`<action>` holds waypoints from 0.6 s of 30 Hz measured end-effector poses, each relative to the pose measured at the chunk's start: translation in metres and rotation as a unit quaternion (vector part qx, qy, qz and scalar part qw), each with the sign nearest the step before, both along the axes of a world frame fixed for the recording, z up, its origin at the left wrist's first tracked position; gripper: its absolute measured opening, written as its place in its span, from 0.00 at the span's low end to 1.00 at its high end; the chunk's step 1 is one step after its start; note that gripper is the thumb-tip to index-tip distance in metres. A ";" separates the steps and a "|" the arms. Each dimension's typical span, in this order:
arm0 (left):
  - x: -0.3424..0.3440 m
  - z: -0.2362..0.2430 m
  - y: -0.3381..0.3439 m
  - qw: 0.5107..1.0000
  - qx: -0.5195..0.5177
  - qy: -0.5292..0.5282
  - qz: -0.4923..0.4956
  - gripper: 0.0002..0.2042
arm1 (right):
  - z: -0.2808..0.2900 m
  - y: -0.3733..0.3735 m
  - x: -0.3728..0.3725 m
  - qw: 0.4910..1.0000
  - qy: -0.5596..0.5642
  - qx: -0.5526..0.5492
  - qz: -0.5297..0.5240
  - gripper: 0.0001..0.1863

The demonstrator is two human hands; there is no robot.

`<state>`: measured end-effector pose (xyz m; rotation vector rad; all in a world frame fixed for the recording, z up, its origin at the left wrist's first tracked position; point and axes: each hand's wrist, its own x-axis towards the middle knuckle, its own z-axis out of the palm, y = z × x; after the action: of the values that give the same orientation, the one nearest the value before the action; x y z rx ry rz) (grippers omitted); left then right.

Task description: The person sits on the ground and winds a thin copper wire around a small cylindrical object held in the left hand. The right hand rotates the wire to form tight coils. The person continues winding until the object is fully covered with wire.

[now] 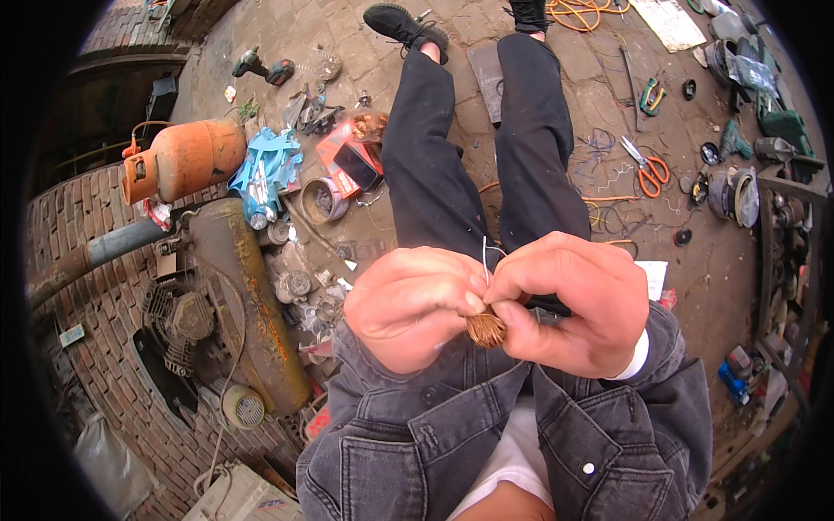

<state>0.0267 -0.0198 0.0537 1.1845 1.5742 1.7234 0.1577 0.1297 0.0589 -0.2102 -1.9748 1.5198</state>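
Close in front of my jacket, both hands meet over a small bundle of copper wire (486,331). My left hand (415,300) is closed, its thumb and fingertips pinching at the bundle's upper left side. From the right, my right hand (569,300) is closed too, with thumb and forefinger pressed against the bundle. A thin white cord (485,254) sticks up between the fingertips of the two hands. My fingers hide most of the bundle's upper part and where the cord meets it.
Orange-handled scissors (647,167), pliers (651,95) and wire scraps lie on the paving at right. Leftward are a phone (357,166) on a red box, a metal can (323,201), a blue bag (266,174), an orange gas cylinder (187,158), a compressor tank (248,304) and a cordless drill (262,67).
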 end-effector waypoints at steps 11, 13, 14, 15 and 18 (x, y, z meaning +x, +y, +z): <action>0.009 -0.013 0.004 0.988 0.083 -0.133 0.010 0.06 | 0.003 -0.004 0.003 0.999 0.024 -0.038 0.004 0.11; 0.009 -0.015 0.006 0.964 0.106 -0.243 -0.022 0.07 | 0.004 0.001 0.004 0.999 0.049 -0.018 0.012 0.12; 0.009 -0.015 0.006 0.960 0.093 -0.262 -0.011 0.07 | 0.004 0.003 0.003 0.998 0.041 -0.040 0.037 0.13; 0.010 -0.014 0.007 0.955 0.080 -0.287 0.002 0.08 | 0.004 0.004 0.002 0.995 0.039 -0.070 0.061 0.14; 0.011 -0.015 0.012 0.932 0.083 -0.352 -0.004 0.13 | 0.003 0.005 0.001 0.988 -0.019 -0.113 0.099 0.18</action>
<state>0.0380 -0.0075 0.0385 0.5217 0.9960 1.9974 0.1591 0.1347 0.0616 -0.1412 -1.8955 1.8830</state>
